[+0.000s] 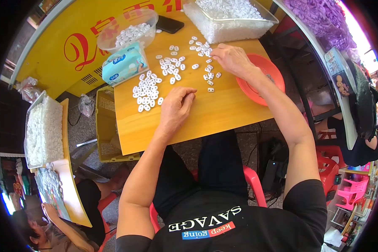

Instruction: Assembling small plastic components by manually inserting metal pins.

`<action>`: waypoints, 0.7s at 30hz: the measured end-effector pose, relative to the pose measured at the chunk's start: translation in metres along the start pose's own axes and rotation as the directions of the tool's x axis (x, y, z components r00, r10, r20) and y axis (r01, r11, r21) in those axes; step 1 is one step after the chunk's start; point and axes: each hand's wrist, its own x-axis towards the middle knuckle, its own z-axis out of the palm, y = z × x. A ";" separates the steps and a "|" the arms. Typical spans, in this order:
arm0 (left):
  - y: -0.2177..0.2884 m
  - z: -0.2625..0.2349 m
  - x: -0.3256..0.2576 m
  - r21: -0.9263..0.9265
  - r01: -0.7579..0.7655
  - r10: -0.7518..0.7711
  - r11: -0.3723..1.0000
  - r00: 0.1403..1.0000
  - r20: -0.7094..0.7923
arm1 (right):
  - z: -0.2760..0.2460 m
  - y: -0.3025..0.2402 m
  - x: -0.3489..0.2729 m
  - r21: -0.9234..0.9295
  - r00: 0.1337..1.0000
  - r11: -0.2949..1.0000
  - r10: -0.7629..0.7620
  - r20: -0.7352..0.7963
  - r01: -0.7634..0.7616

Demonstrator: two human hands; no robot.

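Small white oval pieces with dark spots lie in loose groups on the wooden table (pixel 155 126). My left hand (pixel 176 107) rests at the middle of the table, fingers curled and pressed together; whatever they hold, if anything, is hidden. Just left of it is a group of white oval pieces (pixel 147 90), with another group (pixel 171 65) beyond. My right hand (pixel 231 59) reaches farther out, its fingertips pinched at the edge of a cluster of white pieces (pixel 203 48). Beneath my right forearm sits an orange-red bowl (pixel 256 95), partly covered, with small bits inside.
At the back stand a clear bin (pixel 239 31) heaped with white pieces, a black phone (pixel 170 24) and a clear bowl (pixel 149 40) of white pieces. A blue tissue pack (pixel 125 63) lies at the left edge. Another person's hand (pixel 50 212) works at a side table, lower left.
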 end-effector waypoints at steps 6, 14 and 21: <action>0.002 0.000 0.000 0.071 -0.029 0.025 0.997 0.998 0.050 | 0.009 -0.018 0.007 -0.006 0.992 0.998 0.057 0.116 -0.057; 0.000 -0.005 -0.003 0.034 0.009 -0.008 0.999 1.000 -0.015 | 0.010 -0.026 0.011 -0.044 0.966 0.999 0.041 0.256 -0.031; -0.004 0.001 0.000 0.021 -0.058 0.059 0.998 0.997 -0.039 | 0.003 -0.001 0.002 -0.018 0.997 0.999 -0.034 0.063 0.036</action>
